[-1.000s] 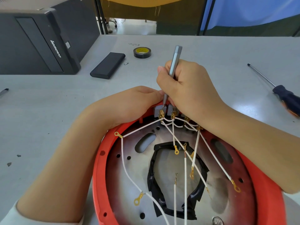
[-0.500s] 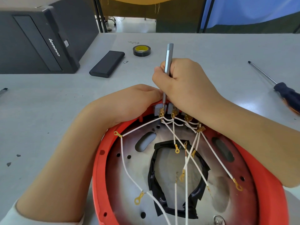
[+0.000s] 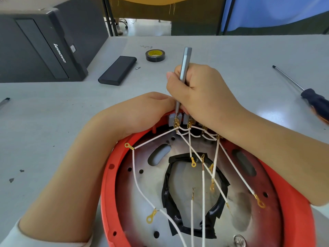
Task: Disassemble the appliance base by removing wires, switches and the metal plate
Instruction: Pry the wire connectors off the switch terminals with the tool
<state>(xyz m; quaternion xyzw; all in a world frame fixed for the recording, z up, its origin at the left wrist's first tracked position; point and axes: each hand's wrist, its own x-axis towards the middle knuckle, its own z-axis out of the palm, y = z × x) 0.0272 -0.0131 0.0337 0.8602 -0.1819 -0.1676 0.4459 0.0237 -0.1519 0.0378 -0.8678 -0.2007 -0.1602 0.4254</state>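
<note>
while the right hand [image 3: 201,93] is gripping a slim grey screwdriver [image 3: 183,75] in curled fingers, its tip is sitting at the grey switches [image 3: 173,120] on the far rim of the red appliance base [image 3: 293,202]. the left hand [image 3: 142,111] is curling over that rim, though what its fingers are holding is hidden. white wires [image 3: 216,157] are fanning across the metal plate [image 3: 147,184].

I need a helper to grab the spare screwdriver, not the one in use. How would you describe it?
Look to the grey table right of the red appliance base. Near the right edge lies the spare screwdriver, with a long bare shaft and dark handle. Unlike the slim silver screwdriver gripped by the right hand, nothing touches it.
</note>
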